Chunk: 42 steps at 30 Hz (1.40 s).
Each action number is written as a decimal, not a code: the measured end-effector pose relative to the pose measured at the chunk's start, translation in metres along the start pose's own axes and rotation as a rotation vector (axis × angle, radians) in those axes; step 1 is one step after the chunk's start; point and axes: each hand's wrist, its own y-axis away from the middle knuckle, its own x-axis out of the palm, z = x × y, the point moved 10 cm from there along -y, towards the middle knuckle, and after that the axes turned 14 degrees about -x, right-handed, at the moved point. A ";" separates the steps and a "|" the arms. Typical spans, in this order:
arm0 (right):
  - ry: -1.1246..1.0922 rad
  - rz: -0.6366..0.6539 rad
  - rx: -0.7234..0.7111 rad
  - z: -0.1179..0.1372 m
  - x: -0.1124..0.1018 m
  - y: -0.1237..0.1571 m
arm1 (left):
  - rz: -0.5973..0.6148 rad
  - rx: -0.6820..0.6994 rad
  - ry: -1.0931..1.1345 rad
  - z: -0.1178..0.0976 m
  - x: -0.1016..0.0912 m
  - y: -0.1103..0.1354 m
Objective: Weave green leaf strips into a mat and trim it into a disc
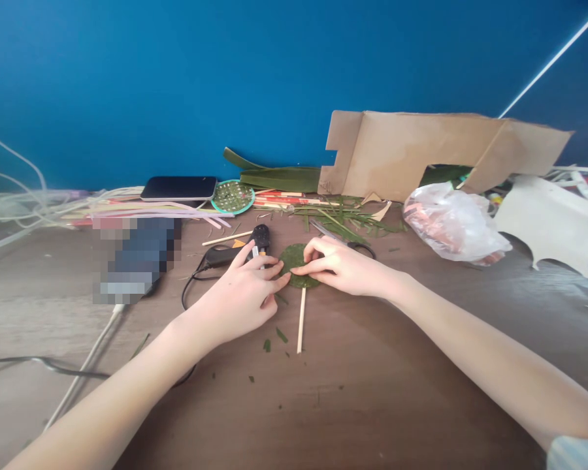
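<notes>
A small round green disc point(294, 258) of leaf material lies on the brown table, with a thin wooden stick point(300, 320) running from under it toward me. My left hand point(247, 294) presses its fingertips on the disc's left edge. My right hand point(340, 264) pinches the disc from the right, fingers held together on top of it. A black glue gun point(235, 251) lies just behind my left hand, its cord curling to the left.
Green leaf strips point(343, 222) and scissors lie behind the disc. A cardboard piece point(421, 153) leans on the blue wall. A plastic bag point(453, 222) sits right. A phone point(179, 188), a round green mesh disc point(232, 196) and plastic strips lie at back left.
</notes>
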 end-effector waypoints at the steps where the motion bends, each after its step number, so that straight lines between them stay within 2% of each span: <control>1: 0.001 0.003 0.002 0.000 0.000 0.000 | 0.003 0.000 0.001 0.000 0.000 0.000; 34: -0.015 -0.009 0.009 0.000 -0.001 0.000 | 0.025 0.046 -0.036 -0.001 0.001 0.003; 42: -0.016 -0.016 0.005 0.000 -0.001 0.000 | 0.081 0.014 0.015 0.001 0.002 0.001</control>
